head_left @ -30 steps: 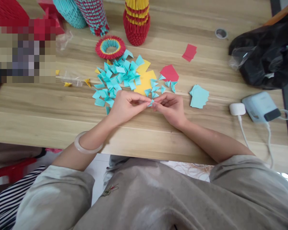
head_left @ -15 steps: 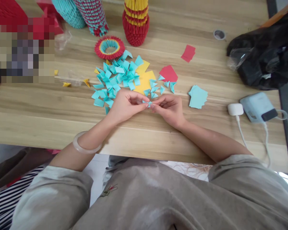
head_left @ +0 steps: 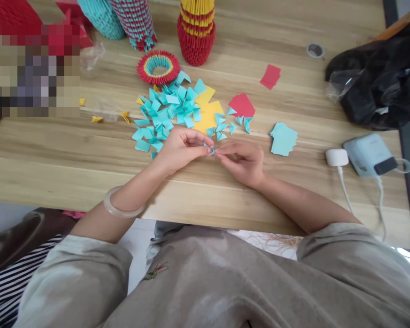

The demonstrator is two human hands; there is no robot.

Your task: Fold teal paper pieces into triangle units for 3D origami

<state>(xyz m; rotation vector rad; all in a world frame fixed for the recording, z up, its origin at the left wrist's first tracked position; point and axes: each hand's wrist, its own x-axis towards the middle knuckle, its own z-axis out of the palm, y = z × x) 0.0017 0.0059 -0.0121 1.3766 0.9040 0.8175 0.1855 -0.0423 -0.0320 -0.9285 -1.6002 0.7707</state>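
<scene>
Between my fingertips is a small turquoise folded paper piece [head_left: 211, 150], mostly hidden. My left hand [head_left: 181, 149] pinches it between thumb and fingers. The closed fingertips of my right hand [head_left: 245, 160] meet its right end. Behind my left hand lies a heap of folded turquoise paper pieces [head_left: 171, 107], partly over yellow paper sheets [head_left: 208, 116]. Several small turquoise triangles [head_left: 221, 127] lie just beyond my fingers, near red paper sheets [head_left: 243, 105]. To the right of my right hand rests a stack of turquoise paper slips [head_left: 284, 139].
A folded-paper ring [head_left: 158, 67] and a red-and-yellow paper vase [head_left: 197, 34] stand behind the heap. At right are a white charger case [head_left: 337, 157], a pale blue power bank [head_left: 369, 154] with cables, a black plastic bag [head_left: 379, 86] and a tape roll [head_left: 315, 50]. Someone in striped clothing [head_left: 23, 282] is at left.
My right hand's fingers have drawn slightly to the right and straightened along the paper piece. My left hand keeps its pinch. The whole view has shifted a little.
</scene>
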